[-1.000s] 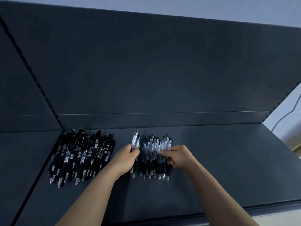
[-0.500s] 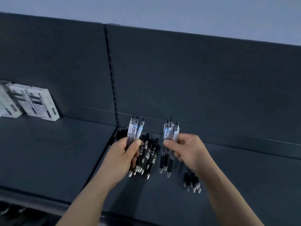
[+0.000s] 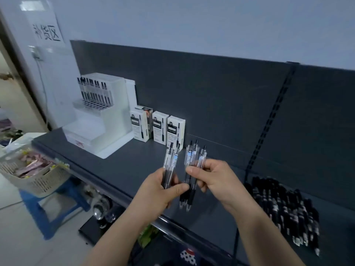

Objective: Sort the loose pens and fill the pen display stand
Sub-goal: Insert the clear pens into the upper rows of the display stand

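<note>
**Pens in both hands at the shelf**

A person holds two small bunches of clear pens over a dark shelf [image 3: 130, 166], clickers pointing up. The left hand [image 3: 159, 189] is clamped round two pens [image 3: 170, 160], thumb across the barrels. The right hand [image 3: 217, 181], just beside it, pinches a bunch [image 3: 191, 158] of about three between thumb and fingers, their black grips and tips hanging below the hand. The two bunches are near each other but apart.

At the far left of the shelf stands the white tiered stand [image 3: 111, 120], with a row of pens [image 3: 94, 91] upright in its top tier. Just right of it, against the back panel, are several white boxes [image 3: 160, 125] standing on end. A pile of black pens [image 3: 284, 208] lies on the shelf to the right, well apart from the stand.

Left of the shelf, a basket [image 3: 38, 183] rests on a blue stool [image 3: 36, 210]. A paper sign [image 3: 48, 32] hangs on the wall above.
</note>
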The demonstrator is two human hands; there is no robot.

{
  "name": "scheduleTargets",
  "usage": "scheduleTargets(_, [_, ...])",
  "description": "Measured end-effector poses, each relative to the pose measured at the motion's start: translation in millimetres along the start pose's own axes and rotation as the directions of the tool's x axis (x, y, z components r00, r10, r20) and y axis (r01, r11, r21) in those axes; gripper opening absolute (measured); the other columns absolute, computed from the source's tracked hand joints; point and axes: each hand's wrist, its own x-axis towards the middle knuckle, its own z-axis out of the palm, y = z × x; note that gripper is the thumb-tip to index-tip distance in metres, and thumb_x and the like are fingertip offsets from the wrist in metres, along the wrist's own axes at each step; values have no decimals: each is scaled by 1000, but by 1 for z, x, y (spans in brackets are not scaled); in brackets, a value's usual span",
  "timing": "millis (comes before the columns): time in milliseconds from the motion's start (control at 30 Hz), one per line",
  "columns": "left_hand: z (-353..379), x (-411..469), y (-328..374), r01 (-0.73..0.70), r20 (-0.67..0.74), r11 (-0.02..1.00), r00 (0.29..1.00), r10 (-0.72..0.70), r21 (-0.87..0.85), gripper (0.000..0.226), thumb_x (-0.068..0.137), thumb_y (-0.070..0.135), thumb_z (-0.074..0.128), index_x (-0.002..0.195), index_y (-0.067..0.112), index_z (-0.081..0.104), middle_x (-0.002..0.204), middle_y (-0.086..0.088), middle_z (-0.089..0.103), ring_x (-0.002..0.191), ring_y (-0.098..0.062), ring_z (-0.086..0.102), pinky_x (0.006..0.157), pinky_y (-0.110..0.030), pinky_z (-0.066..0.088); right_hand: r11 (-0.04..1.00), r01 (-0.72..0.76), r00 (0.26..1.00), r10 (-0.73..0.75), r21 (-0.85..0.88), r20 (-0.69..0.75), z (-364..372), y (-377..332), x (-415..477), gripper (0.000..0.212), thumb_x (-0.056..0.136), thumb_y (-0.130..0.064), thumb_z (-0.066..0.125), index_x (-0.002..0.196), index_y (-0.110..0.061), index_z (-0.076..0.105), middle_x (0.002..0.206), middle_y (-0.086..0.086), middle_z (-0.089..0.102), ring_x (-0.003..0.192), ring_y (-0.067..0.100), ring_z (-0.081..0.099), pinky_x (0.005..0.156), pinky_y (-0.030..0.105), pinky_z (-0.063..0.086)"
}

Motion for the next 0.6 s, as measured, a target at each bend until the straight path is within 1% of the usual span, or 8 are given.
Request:
scheduleTargets(67, [-39,2,-6,-10,-16,1000,1000,11,8,22,82,22,74,86,12,55,48,8,49,42,-10,41,42,-20,36,1000,18,999,-18,4,27,39,-9,16,14,85,-26,73,87,-13,72,51,-3,54,50,11,48,54,24,43])
scheduleTargets(167, [-86,8,-13,-58,-26,996,998,60,70,12,89,26,67,84,18,59,48,8,50,44,-9,43,45,-20,36,998,45,997,-47,31,65,86,-21,40,10,86,-22,72,86,-12,70,50,-3,54,47,12,49,54,24,44])
scheduleTargets(300, [-134,26,-27,-45,-74,998,996,48,45,19,88,29,66,89,10,61,51,6,51,44,-11,41,47,-25,35,997,67,990,-72,43,121,134,-36,73,11,86,-19,71,83,-10,67,50,-2,56,47,12,50,53,25,45])
scheduleTargets(400, [-166,45,-35,-21,-107,999,994,24,25,17,86,27,68,84,12,60,50,6,48,43,-11,40,47,-25,34,997,67,985,-73,43,154,160,-45,102,20,86,-19,71,90,0,66,54,2,59,49,14,53,54,25,47])
scheduleTargets(433, [-176,53,-37,-19,-118,1000,993,22,22,18,86,28,68,82,12,60,50,6,49,43,-10,40,47,-25,34,996,69,984,-78,59,161,166,-48,112,22,86,-19,71,89,2,66,57,4,60,50,15,55,54,24,48])
scheduleTargets(500, [-194,71,-41,-19,-160,1000,987,21,20,21,85,29,70,82,10,60,55,0,52,44,-10,41,47,-25,34,988,72,982,-94,138,161,179,-55,133,17,89,-17,68,85,-1,64,61,9,61,53,16,58,54,23,50])
scheduleTargets(567, [-211,90,-42,-18,-203,1000,979,21,18,23,85,28,70,85,6,62,62,-10,59,44,-9,43,47,-23,36,972,77,984,-110,222,138,190,-63,156,9,91,-11,64,93,-2,62,66,11,61,55,16,60,53,22,51])
scheduleTargets(600, [-219,100,-42,-23,-220,1000,975,23,5,23,84,27,71,86,5,62,66,-13,63,44,-8,44,47,-21,37,968,88,985,-119,235,123,196,-67,168,9,92,-9,62,97,-1,61,68,10,62,56,15,62,53,22,52])
